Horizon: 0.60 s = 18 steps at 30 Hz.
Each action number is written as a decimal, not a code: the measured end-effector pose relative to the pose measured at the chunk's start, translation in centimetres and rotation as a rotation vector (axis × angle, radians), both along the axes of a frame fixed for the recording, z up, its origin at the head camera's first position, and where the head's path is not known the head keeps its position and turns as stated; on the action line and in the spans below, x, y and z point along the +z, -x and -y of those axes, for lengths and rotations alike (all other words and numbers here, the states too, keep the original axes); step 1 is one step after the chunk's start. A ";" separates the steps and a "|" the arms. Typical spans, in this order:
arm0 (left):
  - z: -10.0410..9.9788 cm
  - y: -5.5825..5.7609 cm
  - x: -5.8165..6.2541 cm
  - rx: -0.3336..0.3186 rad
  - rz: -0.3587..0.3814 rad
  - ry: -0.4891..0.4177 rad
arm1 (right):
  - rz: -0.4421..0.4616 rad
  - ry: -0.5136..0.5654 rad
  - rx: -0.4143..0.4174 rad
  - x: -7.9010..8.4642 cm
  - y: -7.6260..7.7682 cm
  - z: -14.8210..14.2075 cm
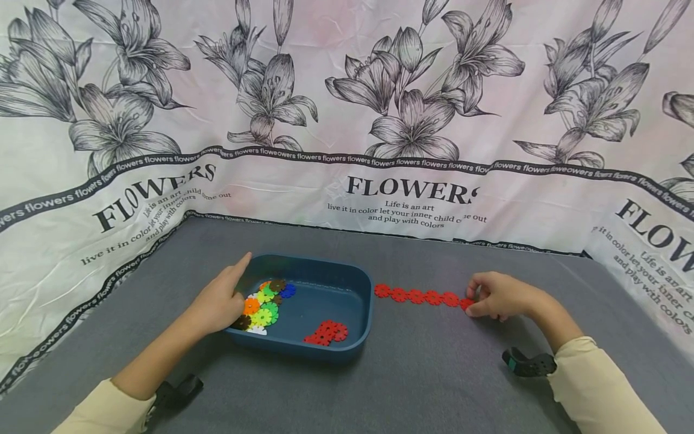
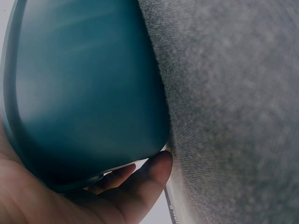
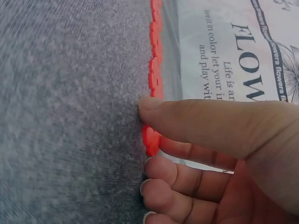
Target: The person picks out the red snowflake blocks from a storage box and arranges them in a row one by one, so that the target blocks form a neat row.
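A dark blue plastic tray (image 1: 325,271) lies left of centre in the head view. My left hand (image 1: 219,298) grips its left end, with the fingers curled round the outer wall in the left wrist view. Red notched plastic discs (image 1: 416,296), joined edge to edge, form a straight chain on the cloth to the right of the tray. At the chain's right end, my right hand (image 1: 501,295) pinches a red disc (image 3: 151,140) between thumb and fingers, partly hiding it.
Inside the tray, mixed-colour discs (image 1: 264,314) are heaped at the left and several loose red discs (image 1: 327,333) lie near the front right. Grey cloth (image 1: 412,380) covers the table. A flower-printed curtain (image 1: 303,193) hangs behind and at both sides.
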<state>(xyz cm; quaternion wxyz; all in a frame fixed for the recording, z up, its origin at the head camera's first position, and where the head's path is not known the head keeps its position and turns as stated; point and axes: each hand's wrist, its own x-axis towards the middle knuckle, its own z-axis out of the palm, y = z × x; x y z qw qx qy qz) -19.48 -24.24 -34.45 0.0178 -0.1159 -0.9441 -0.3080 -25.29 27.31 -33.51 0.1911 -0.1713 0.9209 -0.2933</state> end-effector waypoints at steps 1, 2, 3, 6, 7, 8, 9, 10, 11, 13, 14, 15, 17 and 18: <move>0.0 0.0 0.0 0.001 0.000 0.000 | -0.013 -0.009 -0.006 -0.1 0.0 0.0; 0.0 0.0 0.0 0.001 0.000 0.000 | -0.024 -0.017 -0.015 -0.1 0.0 0.0; 0.0 0.0 0.0 0.001 0.000 0.000 | -0.035 -0.023 -0.021 -0.1 0.1 0.0; 0.1 0.0 0.0 -0.004 0.002 -0.003 | -0.063 -0.040 -0.045 -0.3 0.1 0.0; 0.1 0.1 0.0 -0.005 0.003 -0.005 | -0.070 -0.043 -0.050 -0.3 0.1 0.0; 0.1 0.1 0.0 -0.006 0.004 -0.006 | -0.073 -0.044 -0.055 -0.4 0.1 0.0; 0.1 0.1 0.0 -0.007 0.005 -0.006 | -0.077 -0.045 -0.057 -0.4 0.1 0.1; 0.1 0.1 0.0 -0.007 0.007 -0.007 | -0.079 -0.047 -0.064 -0.4 0.1 0.1; 0.1 0.1 -0.1 -0.008 0.008 -0.008 | -0.081 -0.049 -0.065 -0.4 0.1 0.2; 0.1 0.1 -0.1 -0.006 0.010 -0.008 | -0.086 -0.052 -0.064 -0.4 0.1 0.2; 0.1 0.1 -0.1 -0.005 0.011 -0.007 | -0.089 -0.054 -0.061 -0.4 0.1 0.2; 0.1 0.1 -0.1 -0.005 0.013 -0.008 | -0.092 -0.056 -0.058 -0.4 0.1 0.1; 0.1 0.1 -0.1 -0.003 0.015 -0.009 | -0.099 -0.060 -0.051 -0.3 0.1 0.1; 0.1 0.0 -0.1 -0.002 0.016 -0.009 | -0.102 -0.060 -0.046 -0.3 0.0 0.1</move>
